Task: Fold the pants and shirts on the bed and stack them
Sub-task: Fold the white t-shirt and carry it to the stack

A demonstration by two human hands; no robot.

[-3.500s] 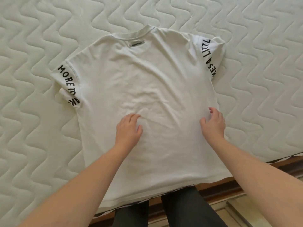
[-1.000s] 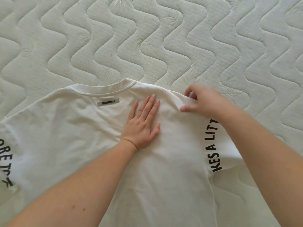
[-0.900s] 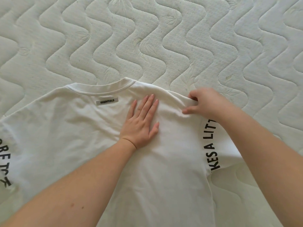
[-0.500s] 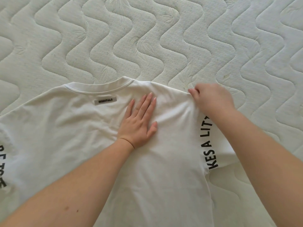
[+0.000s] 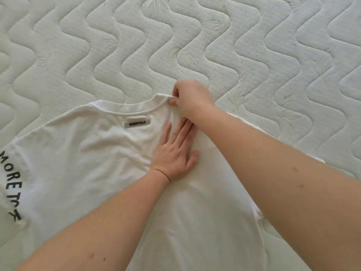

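The fingers of the right hand (image 5: 192, 98) are curled, with the thumb and forefinger pinching the fabric at the right end of the collar (image 5: 134, 108) of a white shirt (image 5: 82, 173). The fingertips sit right at the top edge of the cloth, where the neckline meets the shoulder. The right forearm crosses over the shoulder and right side of the shirt and hides the sleeve on that side.

The left hand (image 5: 175, 151) lies flat on the shirt just below the right hand, palm down. Its fingers are straight and held close together, pointing up toward the collar, with the thumb spread out to the side. The tips of the longest fingers disappear under the right wrist, so whether they touch it cannot be told.

The shirt lies spread out on the mattress (image 5: 254, 55), collar farthest from the person. A small grey label (image 5: 137, 123) reading "ESSENTIALS" sits just under the collar, to the left of the left hand. Soft wrinkles run across the cloth below the label. The left sleeve (image 5: 13, 184) reaches the left edge of the view and carries black lettering that begins with "MORE".

The mattress is white, quilted in wavy lines. No basket, box or other holder is in view; the shirt rests straight on the quilted surface.
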